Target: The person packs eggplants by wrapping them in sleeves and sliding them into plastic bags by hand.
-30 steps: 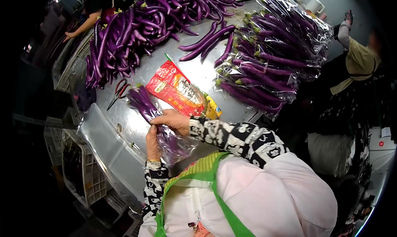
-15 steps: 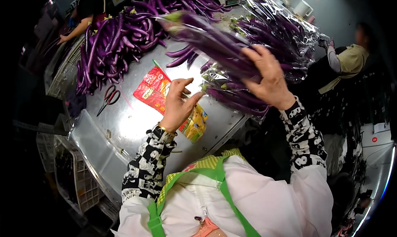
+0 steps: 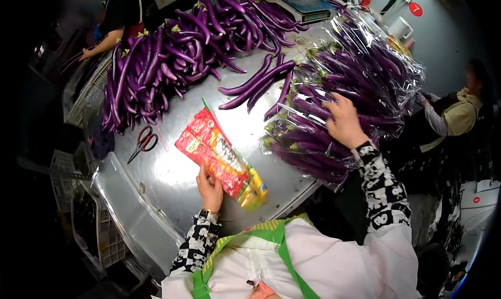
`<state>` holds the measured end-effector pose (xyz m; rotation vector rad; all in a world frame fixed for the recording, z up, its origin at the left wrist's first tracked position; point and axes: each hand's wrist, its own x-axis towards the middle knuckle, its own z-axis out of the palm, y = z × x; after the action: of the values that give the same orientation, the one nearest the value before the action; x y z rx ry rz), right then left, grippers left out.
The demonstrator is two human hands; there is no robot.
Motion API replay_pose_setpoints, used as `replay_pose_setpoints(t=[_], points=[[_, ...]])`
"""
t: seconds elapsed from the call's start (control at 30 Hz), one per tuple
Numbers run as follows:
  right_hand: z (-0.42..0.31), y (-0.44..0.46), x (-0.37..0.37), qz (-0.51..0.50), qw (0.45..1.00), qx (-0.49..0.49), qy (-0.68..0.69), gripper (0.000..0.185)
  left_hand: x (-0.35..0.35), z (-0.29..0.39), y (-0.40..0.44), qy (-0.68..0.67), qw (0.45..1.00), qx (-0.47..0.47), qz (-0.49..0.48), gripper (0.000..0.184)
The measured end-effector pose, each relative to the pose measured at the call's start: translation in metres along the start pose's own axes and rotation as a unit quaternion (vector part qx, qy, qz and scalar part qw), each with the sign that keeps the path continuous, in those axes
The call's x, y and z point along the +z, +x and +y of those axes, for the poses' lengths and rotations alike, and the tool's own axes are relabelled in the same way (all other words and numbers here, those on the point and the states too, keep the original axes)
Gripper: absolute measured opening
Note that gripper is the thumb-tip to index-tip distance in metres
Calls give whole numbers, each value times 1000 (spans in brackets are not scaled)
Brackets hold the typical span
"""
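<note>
My right hand (image 3: 345, 122) rests with spread fingers on top of clear-bagged eggplants (image 3: 313, 155) at the right of the metal table. More bagged eggplants (image 3: 355, 69) lie in a heap just beyond it. At the lower middle, my left hand (image 3: 210, 190) touches the near edge of a red and yellow printed plastic packet (image 3: 216, 155); its fingers are loosely bent and apart. Several loose eggplants (image 3: 258, 85) lie between the packet and the bags. Red-and-black-handled scissors (image 3: 143, 142) lie left of the packet.
A big pile of loose eggplants (image 3: 156, 64) covers the far left of the table (image 3: 159, 181). Clear plastic sheets (image 3: 122, 194) lie along the left edge. A scale (image 3: 302, 6) stands at the back. One person (image 3: 122, 17) is at far left, another (image 3: 454, 111) at right.
The bagged eggplants in my right hand have come down onto the other bags, and the fingers have loosened. My left hand has moved down and left to the packet's near edge. The view has shifted.
</note>
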<state>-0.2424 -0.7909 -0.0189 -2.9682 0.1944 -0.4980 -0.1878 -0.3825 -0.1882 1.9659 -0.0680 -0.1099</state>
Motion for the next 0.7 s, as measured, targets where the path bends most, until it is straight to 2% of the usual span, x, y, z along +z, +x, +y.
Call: replay_pose_setpoints(t=[0.03, 0.07, 0.1, 0.13, 0.17, 0.2, 0.27, 0.3, 0.37, 0.43, 0.5, 0.53, 0.6, 0.63, 0.7], points=[[-12, 20, 15, 47, 996, -18, 74, 47, -7, -6, -1, 1, 1000, 1, 1, 64], [-23, 38, 36, 62, 981, -15, 182, 47, -17, -12, 1, 98, 995, 11, 13, 54], [-32, 57, 66, 23, 943, 75, 323, 52, -26, -16, 5, 194, 980, 22, 26, 44], [-33, 77, 111, 19, 905, 145, 400, 58, -40, -12, 8, 206, 978, 18, 36, 39], [-48, 98, 116, -10, 918, 213, 335, 66, -58, 3, 10, 221, 974, 13, 45, 34], [-47, 116, 137, -30, 923, 240, 301, 72, -77, 37, 17, 309, 947, -78, -26, 37], [-55, 145, 175, 1, 916, 340, 212, 78, -101, 46, 24, 466, 879, 101, 16, 36], [-67, 160, 175, -20, 912, 365, 185, 79, -101, 61, 39, 470, 876, 104, 15, 36], [-79, 180, 180, -49, 887, 428, 168, 81, -87, 88, 82, 401, 876, 255, 80, 39], [-94, 179, 173, -33, 860, 469, 200, 81, -57, 101, 138, 267, 938, 219, -33, 43], [-103, 158, 173, -15, 862, 467, 194, 80, -4, 119, 193, 156, 958, 206, -123, 47], [-97, 144, 198, 24, 875, 458, 152, 79, 27, 117, 218, 153, 945, 261, -124, 50], [-87, 130, 221, 92, 870, 456, 164, 78, 87, 121, 258, 166, 938, 270, -143, 60], [-91, 137, 204, 68, 859, 476, 177, 78, 114, 124, 276, 188, 931, 239, -203, 66], [-89, 147, 192, 39, 840, 506, 191, 75, 162, 121, 287, 118, 944, 206, -228, 67]])
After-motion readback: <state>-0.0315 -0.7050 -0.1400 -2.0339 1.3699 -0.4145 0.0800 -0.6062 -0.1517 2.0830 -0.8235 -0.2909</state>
